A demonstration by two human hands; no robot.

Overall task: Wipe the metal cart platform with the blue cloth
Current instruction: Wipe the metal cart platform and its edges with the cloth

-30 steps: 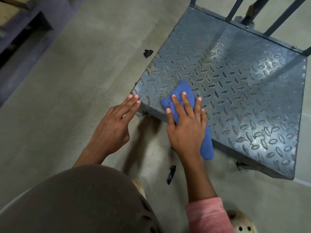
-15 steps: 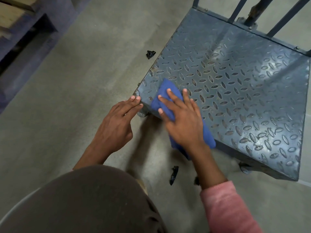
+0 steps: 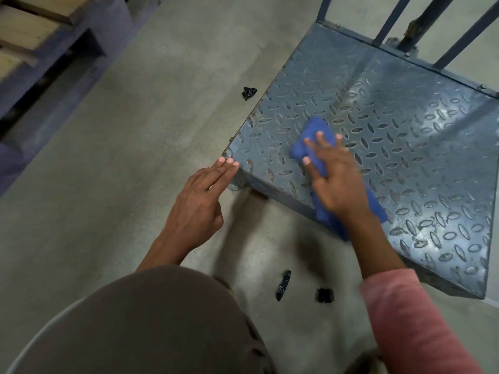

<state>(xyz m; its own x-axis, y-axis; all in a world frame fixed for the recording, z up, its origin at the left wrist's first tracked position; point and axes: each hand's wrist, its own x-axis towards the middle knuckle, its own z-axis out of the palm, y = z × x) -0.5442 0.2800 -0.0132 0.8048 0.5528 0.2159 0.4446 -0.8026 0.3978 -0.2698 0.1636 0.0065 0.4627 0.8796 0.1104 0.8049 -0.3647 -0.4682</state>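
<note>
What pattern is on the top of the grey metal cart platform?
Raised oval tread bumps at alternating angles cover the grey metal cart platform; head view.

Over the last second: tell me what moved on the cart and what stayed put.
The right hand, pressing flat on the blue cloth, swept it left toward the near corner of the metal platform, then back right, further onto it. Nothing was gripped or let go. The left hand kept its straight fingertips at that corner; the black scraps on the floor stayed put.
</note>
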